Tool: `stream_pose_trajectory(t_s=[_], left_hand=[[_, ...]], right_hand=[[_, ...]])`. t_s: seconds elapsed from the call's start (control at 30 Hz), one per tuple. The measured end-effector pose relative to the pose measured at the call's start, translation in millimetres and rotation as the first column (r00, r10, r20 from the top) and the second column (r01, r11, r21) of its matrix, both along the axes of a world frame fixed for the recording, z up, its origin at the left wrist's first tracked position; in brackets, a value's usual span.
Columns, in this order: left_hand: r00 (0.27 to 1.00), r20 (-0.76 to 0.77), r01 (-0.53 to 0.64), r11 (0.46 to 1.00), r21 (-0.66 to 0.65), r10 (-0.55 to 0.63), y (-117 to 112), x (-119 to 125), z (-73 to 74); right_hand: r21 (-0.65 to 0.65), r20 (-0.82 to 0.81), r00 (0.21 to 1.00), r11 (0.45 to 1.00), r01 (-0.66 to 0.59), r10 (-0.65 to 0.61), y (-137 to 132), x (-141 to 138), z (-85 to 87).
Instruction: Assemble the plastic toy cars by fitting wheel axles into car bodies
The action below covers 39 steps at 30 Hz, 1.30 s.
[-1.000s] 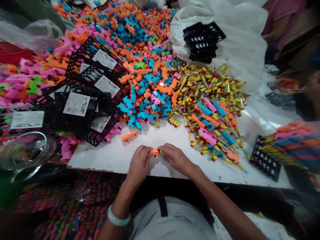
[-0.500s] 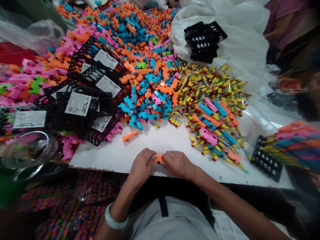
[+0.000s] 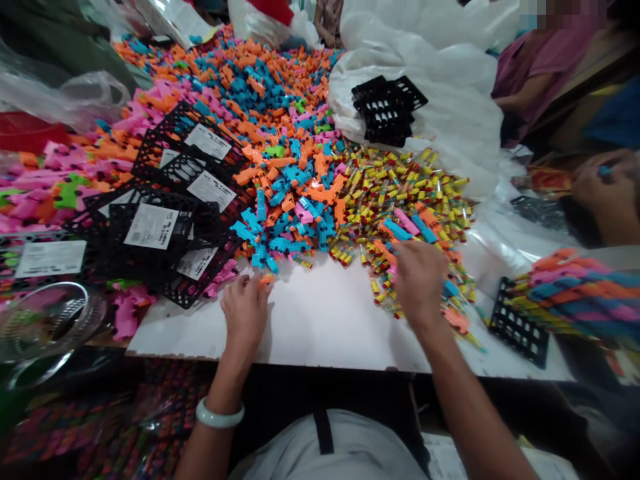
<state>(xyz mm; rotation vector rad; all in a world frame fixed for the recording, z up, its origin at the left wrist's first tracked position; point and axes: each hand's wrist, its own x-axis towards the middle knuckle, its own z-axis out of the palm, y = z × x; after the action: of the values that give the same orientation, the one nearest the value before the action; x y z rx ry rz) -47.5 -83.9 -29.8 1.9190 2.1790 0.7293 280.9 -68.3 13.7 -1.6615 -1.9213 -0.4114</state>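
Observation:
My left hand (image 3: 245,308) is at the near edge of the toy heap, its fingers closed around a small orange toy car (image 3: 267,280); only the car's end shows past the fingertips. To the right, my right hand (image 3: 420,277) is over a bunch of toy cars joined to thin tubes (image 3: 397,229). Its fingers are curled, and whatever is between them is hidden. Around that bunch spreads a pile of small clear tubes with yellow wraps and red ends (image 3: 400,177). Loose blue, orange and pink toy cars (image 3: 295,220) lie between the hands, farther back.
Black plastic racks with white labels (image 3: 150,227) are stacked at left, beside a clear plastic basket (image 3: 47,313). More black racks (image 3: 387,110) rest on white plastic sheeting (image 3: 450,127). A filled rack (image 3: 520,323) stands at right. Another person's hands (image 3: 607,190) are at far right.
My hands have parted from an orange toy car held between them at the table edge. The left moved left and forward to another orange car; the right moved right onto the bunch.

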Motion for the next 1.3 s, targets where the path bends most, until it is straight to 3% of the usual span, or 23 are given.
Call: stream_pose_trajectory(t_s=[0.07, 0.2, 0.33, 0.47, 0.63, 0.73, 0.83, 1.03, 1.13, 1.3], left_hand=[[0.998, 0.05, 0.042, 0.999, -0.002, -0.042, -5.4, 11.2, -9.1], [0.978, 0.175, 0.117, 0.993, 0.007, -0.116, -17.6, 23.7, -15.4], [0.917, 0.345, 0.192, 0.98, 0.057, -0.2, -22.8, 17.9, -10.0], [0.893, 0.424, 0.149, 0.988, 0.036, -0.15, -26.3, 11.9, -6.7], [0.95, 0.31, 0.036, 0.999, 0.004, -0.035, -28.8, 1.0, -2.6], [0.986, 0.165, -0.009, 0.983, -0.181, 0.039, -28.1, -3.9, 5.6], [0.99, 0.136, 0.006, 0.95, -0.312, 0.039, -26.0, -1.8, 14.3], [0.974, -0.002, -0.214, 0.919, -0.331, 0.226, -20.6, 15.8, 27.4], [0.981, -0.062, -0.194, 0.919, -0.344, 0.183, -15.9, 27.2, 29.9], [0.987, 0.089, -0.093, 0.929, -0.358, 0.133, -12.5, 40.1, 23.0]], right_hand=[[-0.181, -0.045, 0.988, 0.971, -0.154, 0.148, 15.5, -28.8, -18.8], [-0.372, 0.0, 0.98, 0.909, -0.187, 0.201, 44.2, -65.8, -46.0], [-0.436, 0.104, 0.955, 0.876, -0.206, 0.276, 46.9, -67.7, -51.2], [-0.427, 0.131, 0.942, 0.875, -0.228, 0.309, 28.3, -65.2, -51.2], [-0.462, 0.2, 0.93, 0.867, -0.187, 0.307, 22.0, -73.0, -41.5], [-0.496, 0.269, 0.894, 0.847, -0.191, 0.359, 27.5, -78.6, -37.8], [-0.529, 0.242, 0.879, 0.815, -0.236, 0.411, 31.0, -79.6, -41.9], [-0.544, 0.132, 0.953, 0.824, -0.159, 0.271, 40.4, -63.3, -45.0], [-0.505, 0.103, 0.964, 0.848, -0.162, 0.246, 52.6, -62.1, -39.5], [-0.493, 0.145, 0.938, 0.845, -0.208, 0.316, 64.4, -75.8, -34.4]])
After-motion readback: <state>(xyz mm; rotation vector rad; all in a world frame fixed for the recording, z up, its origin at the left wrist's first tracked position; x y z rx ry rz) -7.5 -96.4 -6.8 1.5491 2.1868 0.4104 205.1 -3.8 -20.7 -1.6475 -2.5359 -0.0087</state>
